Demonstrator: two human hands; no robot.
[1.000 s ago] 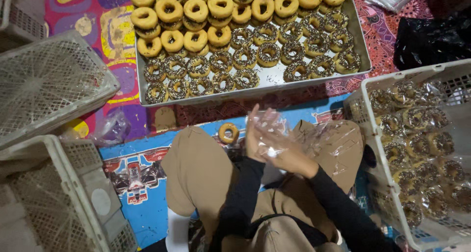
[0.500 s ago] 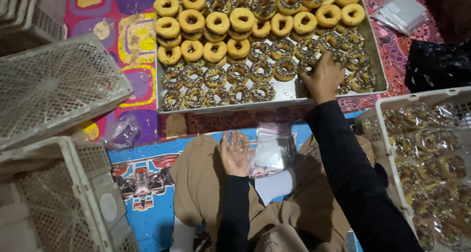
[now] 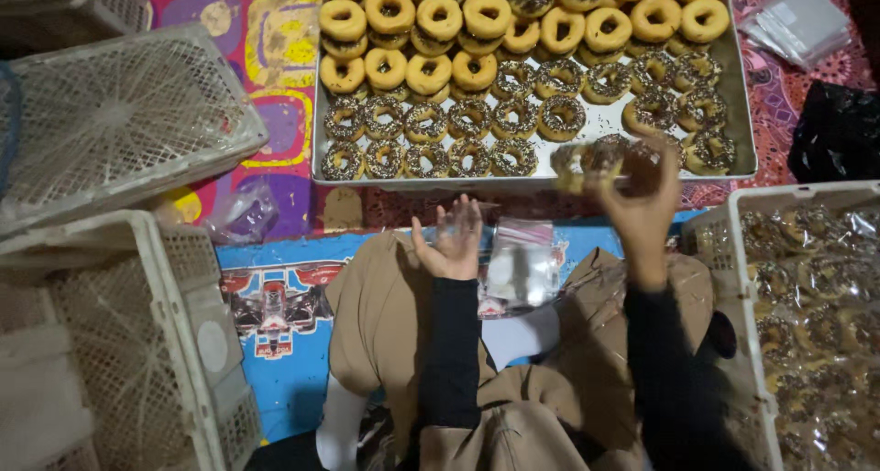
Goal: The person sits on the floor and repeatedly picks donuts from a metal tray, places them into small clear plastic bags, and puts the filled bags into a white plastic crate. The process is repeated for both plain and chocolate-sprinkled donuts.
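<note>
Doughnuts, blurred, sit pinched in the right hand at centre right; left hand spread beside a clear bag.

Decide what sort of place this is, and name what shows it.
Probably a small home doughnut-packing spot on the floor: a metal tray full of doughnuts, a white crate of bagged ones, and clear bags on the person's lap, above patterned mats.

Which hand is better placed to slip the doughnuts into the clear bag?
Right, probably. The right hand already holds sprinkled doughnuts lifted off the tray, just beside the clear bag. The left hand is open-palmed at the bag, suited to steadying it.
</note>
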